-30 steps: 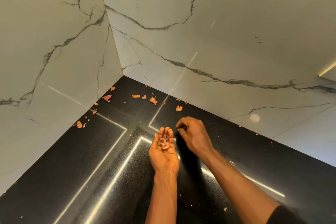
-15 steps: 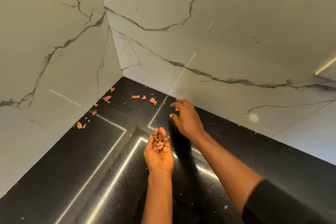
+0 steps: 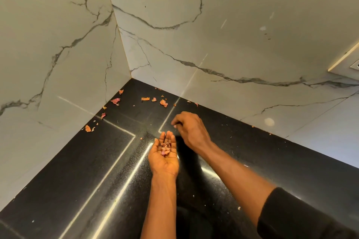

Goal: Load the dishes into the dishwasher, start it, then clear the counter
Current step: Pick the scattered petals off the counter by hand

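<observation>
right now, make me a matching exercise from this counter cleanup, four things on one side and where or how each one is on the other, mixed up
Things
1. bare left hand
2. bare right hand
3. small heap of pinkish dry peel scraps
4. loose orange-pink peel scraps

Places or states
a. scattered on the black speckled stone counter near the corner of the white grey-veined walls
b. palm up, cupped
c. lying in the left palm
d. palm down, fingers curled, just beyond the left fingertips

Pairs: 1-b, 2-d, 3-c, 4-a
</observation>
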